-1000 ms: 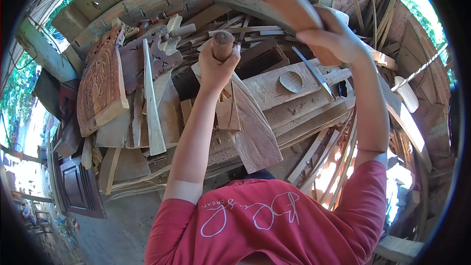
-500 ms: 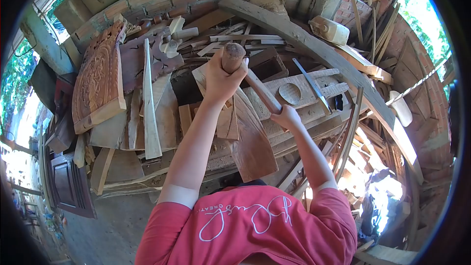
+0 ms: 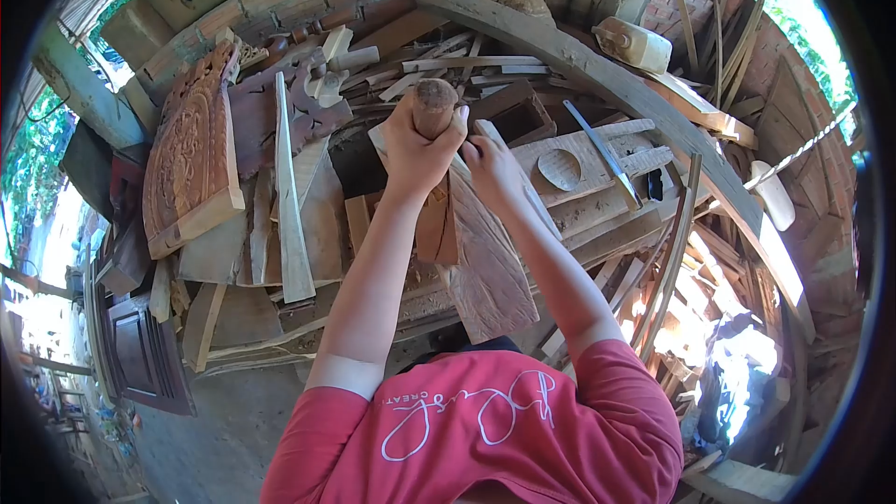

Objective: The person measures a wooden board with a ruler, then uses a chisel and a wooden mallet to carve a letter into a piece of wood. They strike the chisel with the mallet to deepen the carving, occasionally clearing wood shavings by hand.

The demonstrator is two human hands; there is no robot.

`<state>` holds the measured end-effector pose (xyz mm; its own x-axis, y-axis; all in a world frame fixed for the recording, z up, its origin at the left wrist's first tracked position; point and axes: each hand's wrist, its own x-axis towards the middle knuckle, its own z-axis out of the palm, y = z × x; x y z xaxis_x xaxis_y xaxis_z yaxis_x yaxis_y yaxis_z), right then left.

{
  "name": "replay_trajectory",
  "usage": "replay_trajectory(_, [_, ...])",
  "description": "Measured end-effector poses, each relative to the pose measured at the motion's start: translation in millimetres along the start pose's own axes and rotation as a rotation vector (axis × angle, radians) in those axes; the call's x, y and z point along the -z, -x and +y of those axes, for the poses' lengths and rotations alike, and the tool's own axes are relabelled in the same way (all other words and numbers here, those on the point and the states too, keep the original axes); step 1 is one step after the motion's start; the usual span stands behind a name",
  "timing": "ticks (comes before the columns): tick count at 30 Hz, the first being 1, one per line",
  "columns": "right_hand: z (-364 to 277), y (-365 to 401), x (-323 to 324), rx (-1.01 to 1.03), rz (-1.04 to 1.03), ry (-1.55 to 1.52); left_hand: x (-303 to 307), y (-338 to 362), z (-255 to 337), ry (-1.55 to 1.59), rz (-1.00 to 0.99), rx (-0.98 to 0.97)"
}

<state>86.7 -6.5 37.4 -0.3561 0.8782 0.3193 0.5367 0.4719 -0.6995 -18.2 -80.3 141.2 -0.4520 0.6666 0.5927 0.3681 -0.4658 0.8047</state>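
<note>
My left hand (image 3: 420,149) is wrapped round a thick wooden handle (image 3: 435,103), whose round brown end points up toward me. Close beside it, my right hand (image 3: 492,166) is closed, with its fingers turned away from view. What it grips is hidden. Below both hands, a flat brown board (image 3: 490,289) slants toward my body, its surface streaked with light and dark marks. A small wood block (image 3: 436,229) sits against the board's left side. Right of my right hand, a plank (image 3: 605,142) carries a shallow oval hollow (image 3: 559,169), and a hand saw (image 3: 597,145) lies across it.
A carved wooden panel (image 3: 194,163) leans at the left, near a long pale strip (image 3: 294,205). A heavy curved beam (image 3: 597,65) arches over the right side. A plastic jug (image 3: 633,47) rests by it. Scrap wood piles up (image 3: 719,271) at the right.
My right hand has moved up and left, close to my left hand. The wooden stick it held before no longer shows. My left hand keeps its grip; the view has shifted slightly.
</note>
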Motion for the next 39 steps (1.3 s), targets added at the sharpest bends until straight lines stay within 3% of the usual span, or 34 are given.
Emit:
replay_trajectory(7, [-3,-35,-75,0.073,-0.151,0.103,11,1,-10,0.08,0.016,0.011])
replay_trajectory(20, [-7,-30,-64,-0.043,-0.112,-0.06,34,3,-11,0.328,0.001,0.067])
replay_trajectory(22, [-8,-29,-64,-0.066,-0.101,-0.082,36,4,-8,0.546,0.138,0.079])
replay_trajectory(23, [-8,-28,-64,-0.072,-0.105,-0.082,41,4,-12,0.591,0.1,0.038])
replay_trajectory(32, [-11,-27,-63,-0.024,-0.05,-0.08,79,6,-39,0.679,0.168,0.066])
replay_trajectory(39, [-13,-27,-61,-0.065,-0.092,-0.045,114,22,-57,0.848,0.441,0.204])
